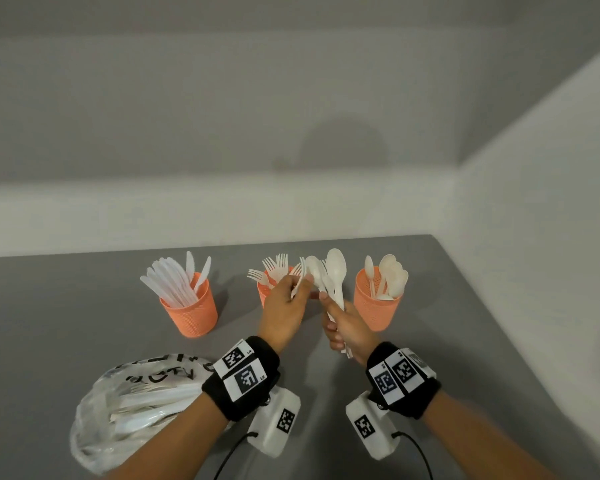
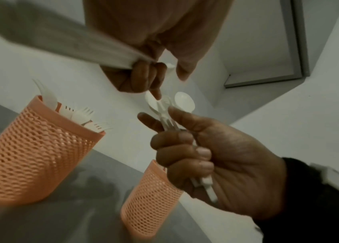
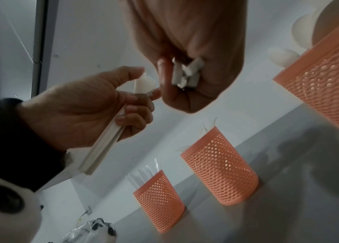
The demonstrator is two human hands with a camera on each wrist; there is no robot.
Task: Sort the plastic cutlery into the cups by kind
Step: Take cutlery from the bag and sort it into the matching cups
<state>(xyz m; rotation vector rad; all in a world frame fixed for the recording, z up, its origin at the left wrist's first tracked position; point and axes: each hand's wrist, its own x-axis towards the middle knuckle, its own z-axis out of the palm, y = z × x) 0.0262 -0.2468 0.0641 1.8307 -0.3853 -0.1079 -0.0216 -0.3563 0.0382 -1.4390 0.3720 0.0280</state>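
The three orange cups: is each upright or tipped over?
All upright: the knife cup, fork cup and spoon cup stand on their bases on the grey table, cutlery pointing up.

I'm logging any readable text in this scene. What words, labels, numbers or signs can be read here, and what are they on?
Plastic bag: black lettering, crumpled and cut off; not readable.
Left wristband: square black-and-white marker codes with tiny corner characters, too small to read.
Right wristband: marker codes only, no readable words.
Orange cups: no text.
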